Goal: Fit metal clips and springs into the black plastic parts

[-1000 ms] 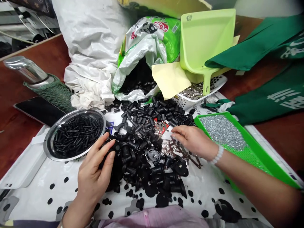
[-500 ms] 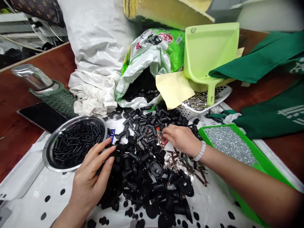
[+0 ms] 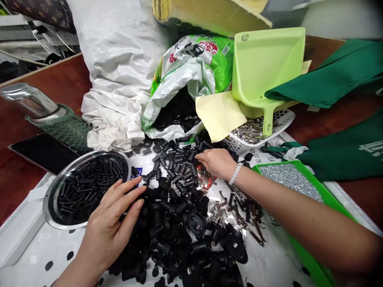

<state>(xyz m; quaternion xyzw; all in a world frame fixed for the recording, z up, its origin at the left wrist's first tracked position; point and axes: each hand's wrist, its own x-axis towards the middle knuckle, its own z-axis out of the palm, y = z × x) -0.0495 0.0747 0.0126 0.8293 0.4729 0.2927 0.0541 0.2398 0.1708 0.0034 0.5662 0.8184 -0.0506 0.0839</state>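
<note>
My left hand (image 3: 112,223) hovers at the left edge of a heap of black plastic parts (image 3: 167,235), fingers stretched out and thumb apart, with nothing visible in its grasp. Beside it stands a round metal bowl (image 3: 49,199) full of black ridged pieces (image 3: 92,187). My right hand (image 3: 218,162) reaches over the small black plastic cylinders (image 3: 179,163), its fingers drawn together at the tips. Whatever lies between those fingertips is too hidden to make out. Below the right wrist, flat metal strips (image 3: 223,209) are scattered at the heap's right side.
A green tray (image 3: 338,207) of small silvery pieces lies right. Behind are an open green-and-white bag (image 3: 191,67) of black parts, a light green dustpan (image 3: 266,63) over a white basket (image 3: 281,129), and a white sack (image 3: 119,59). A phone (image 3: 42,153) rests left.
My right hand has moved left and slightly up, from the metal strips to the black cylinders. My left hand keeps nearly the same pose. The view has shifted slightly.
</note>
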